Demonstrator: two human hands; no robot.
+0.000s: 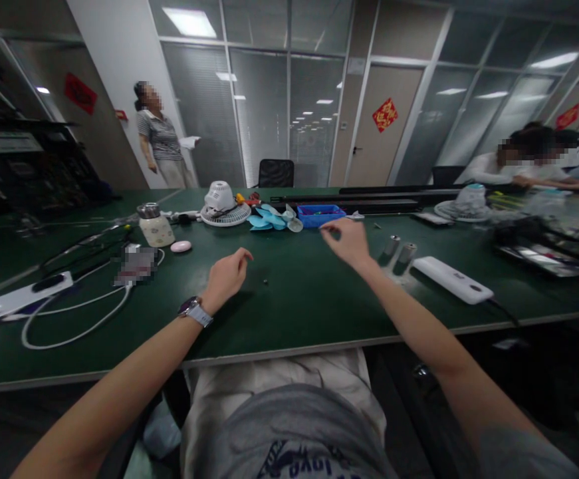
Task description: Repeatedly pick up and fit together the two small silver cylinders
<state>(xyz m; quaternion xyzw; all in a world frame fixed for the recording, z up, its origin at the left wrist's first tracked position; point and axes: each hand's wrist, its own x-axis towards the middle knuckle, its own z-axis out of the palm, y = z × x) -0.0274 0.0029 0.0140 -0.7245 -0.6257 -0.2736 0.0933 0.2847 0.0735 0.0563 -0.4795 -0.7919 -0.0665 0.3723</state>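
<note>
My left hand (227, 278), with a watch (194, 311) on its wrist, hovers over the green tabletop (294, 309). Its fingers are loosely bent and apart, with nothing visible in them. To the right of it lies a tiny dark part (265, 281), too small to name. My right hand (347, 241) is raised just in front of a blue tray (320, 211) of small parts. Thumb and forefinger meet in a pinch; whatever is between them is too small to make out. Blue fan blades (272, 218) lie left of the tray.
A white fan body (219, 199) stands at the back. On the left are a bottle (157, 226), a pink oval case (180, 246) and a white cable (74, 346). Two metal cylinders (399, 253) and a white power strip (453, 279) are on the right. People are beyond the table.
</note>
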